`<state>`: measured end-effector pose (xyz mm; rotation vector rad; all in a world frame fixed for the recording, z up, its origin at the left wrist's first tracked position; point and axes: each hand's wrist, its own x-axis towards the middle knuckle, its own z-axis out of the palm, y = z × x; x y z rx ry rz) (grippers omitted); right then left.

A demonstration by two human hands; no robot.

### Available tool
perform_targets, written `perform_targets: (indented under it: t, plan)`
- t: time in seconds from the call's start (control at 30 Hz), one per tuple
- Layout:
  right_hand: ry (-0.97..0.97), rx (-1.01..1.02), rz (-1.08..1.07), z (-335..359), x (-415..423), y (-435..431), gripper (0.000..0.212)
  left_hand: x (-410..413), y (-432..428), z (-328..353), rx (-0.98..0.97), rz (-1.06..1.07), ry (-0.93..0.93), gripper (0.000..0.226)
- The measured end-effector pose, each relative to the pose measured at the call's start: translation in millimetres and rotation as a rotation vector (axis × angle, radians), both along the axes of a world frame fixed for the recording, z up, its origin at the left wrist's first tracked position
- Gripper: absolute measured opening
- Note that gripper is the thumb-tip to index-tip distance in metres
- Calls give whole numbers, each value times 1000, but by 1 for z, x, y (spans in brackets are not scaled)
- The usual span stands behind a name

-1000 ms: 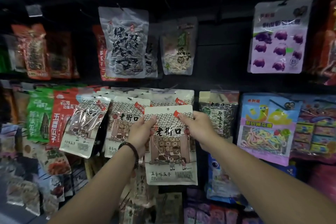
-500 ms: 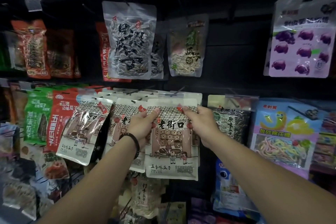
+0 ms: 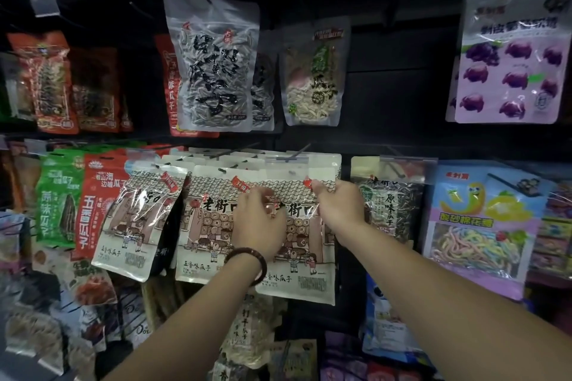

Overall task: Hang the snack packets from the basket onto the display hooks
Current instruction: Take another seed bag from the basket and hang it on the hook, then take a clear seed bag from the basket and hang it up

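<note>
A cream sunflower-seed packet [image 3: 305,275] with a drawn shopfront hangs level with the middle row. Its top edge sits up at a black display hook [image 3: 298,152], behind a clear price tag. My left hand [image 3: 260,226], with a dark bead bracelet on the wrist, holds the packet's left side. My right hand [image 3: 339,209] pinches its upper right part. Whether the hook passes through the packet's hole is hidden. More packets of the same kind [image 3: 204,226] hang on the hooks just to the left. No basket is in view.
A black hook wall is full of hanging snacks: striped seed bags [image 3: 213,65] above, a green and a red packet [image 3: 58,198] at left, a dark seed bag [image 3: 388,204] and pastel candy bags [image 3: 483,226] at right. A bare black panel [image 3: 399,80] lies upper centre-right.
Both hands have lifted the packet up and pushed it toward the wall, from below the row up to the hook. My view has moved closer to the shelf.
</note>
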<state>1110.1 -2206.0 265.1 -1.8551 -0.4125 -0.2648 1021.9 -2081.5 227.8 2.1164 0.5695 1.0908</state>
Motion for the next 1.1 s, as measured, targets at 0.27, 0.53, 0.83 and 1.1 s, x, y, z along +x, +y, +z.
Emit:
perform_targets:
  t: [0.27, 0.53, 0.83, 1.1]
  plan:
    - [-145, -164, 36, -4, -35, -54, 28, -31, -48, -29, 233, 42, 42, 48]
    - [43, -302, 129, -98, -84, -157, 18, -84, -129, -136, 382, -312, 48, 20]
    - [379, -591, 275, -320, -156, -280, 24, -149, -229, -328, 148, -626, 701, 22]
    - [857, -632, 115, -512, -199, -365, 24, -171, -273, -460, -51, -677, 1228, 32]
